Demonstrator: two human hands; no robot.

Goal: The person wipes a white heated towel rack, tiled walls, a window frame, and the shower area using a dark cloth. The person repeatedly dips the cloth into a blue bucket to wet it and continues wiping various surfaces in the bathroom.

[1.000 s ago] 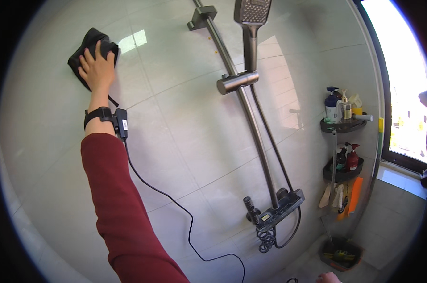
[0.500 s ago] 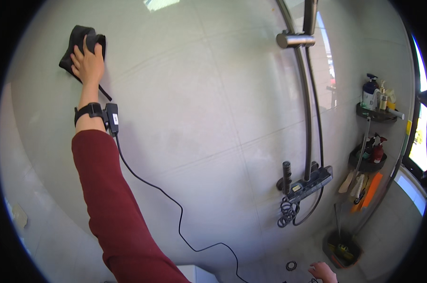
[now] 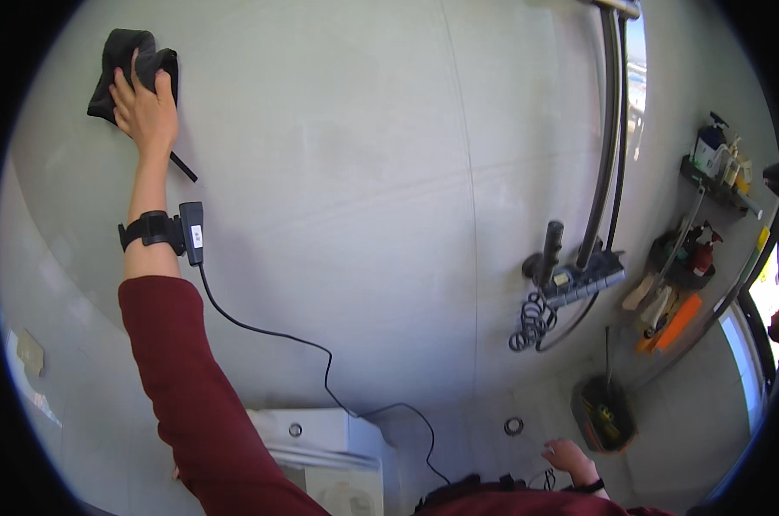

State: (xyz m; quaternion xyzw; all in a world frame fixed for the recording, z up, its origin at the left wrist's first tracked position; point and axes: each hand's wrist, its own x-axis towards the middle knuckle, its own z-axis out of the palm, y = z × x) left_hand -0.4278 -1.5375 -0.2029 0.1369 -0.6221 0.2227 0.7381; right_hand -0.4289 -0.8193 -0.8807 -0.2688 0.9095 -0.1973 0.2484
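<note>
High on the left of the pale tiled wall, my left hand (image 3: 151, 116) presses a dark grey cloth (image 3: 129, 50) against the surface. Its fingers are spread over the bunched folds, with the thumb on the right side. A thin black strip (image 3: 184, 168) sticks out below the cloth. Around my left wrist is a black strap with a small black box (image 3: 191, 232), from which a cable runs down. My right hand (image 3: 568, 458) hangs low at the lower right, fingers loosely bent and apart, with nothing visible in it.
A shower mixer (image 3: 574, 277) with a vertical pipe and coiled hose is fixed to the wall. Corner shelves (image 3: 714, 191) hold several pump bottles. A dark bin (image 3: 603, 413) stands on the floor, near a round drain (image 3: 514, 426). A white toilet (image 3: 320, 427) is below my left arm.
My view has shifted and tilted, bringing the toilet and more floor into sight. My left hand stays on the cloth, now slightly farther up and left in the picture. More of my right hand shows.
</note>
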